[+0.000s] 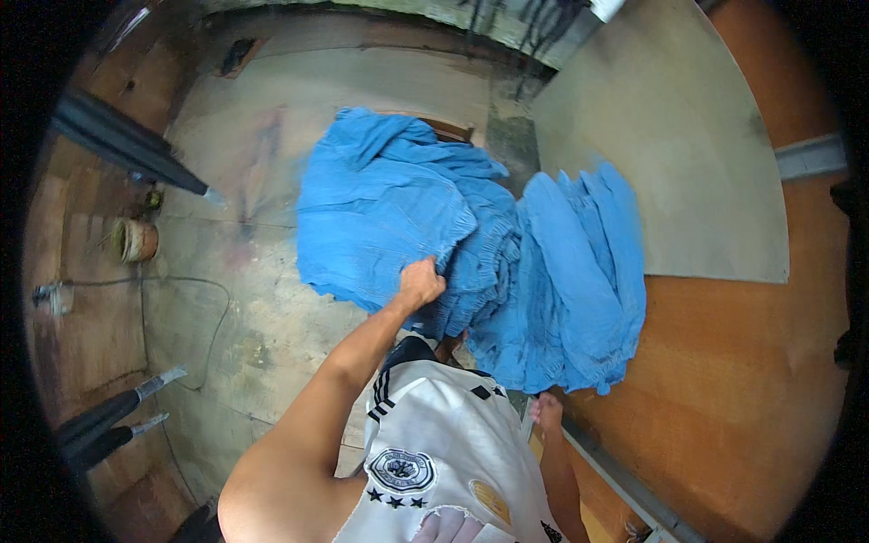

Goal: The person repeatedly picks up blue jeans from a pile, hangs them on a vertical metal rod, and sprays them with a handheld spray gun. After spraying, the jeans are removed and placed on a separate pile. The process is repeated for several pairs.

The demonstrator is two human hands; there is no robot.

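A big heap of light-blue denim garments (385, 213) with gathered elastic edges lies in front of me. My left hand (423, 282) is closed on the near edge of one denim garment, on top of the heap. Beside it to the right, a second stack of the same blue garments (588, 281) lies folded over, touching the first. Just below this stack's near edge is my right hand (547, 413), its fingers curled in. Whether anything is inside those fingers is hidden.
A large pale board (670, 154) leans or lies at the right over an orange-brown wooden surface (715, 362). A metal rail (625, 480) runs along its near edge. On the left are dark padded poles (127, 140), a small pot (138, 242) and a loose cable (226, 308) on the stained floor.
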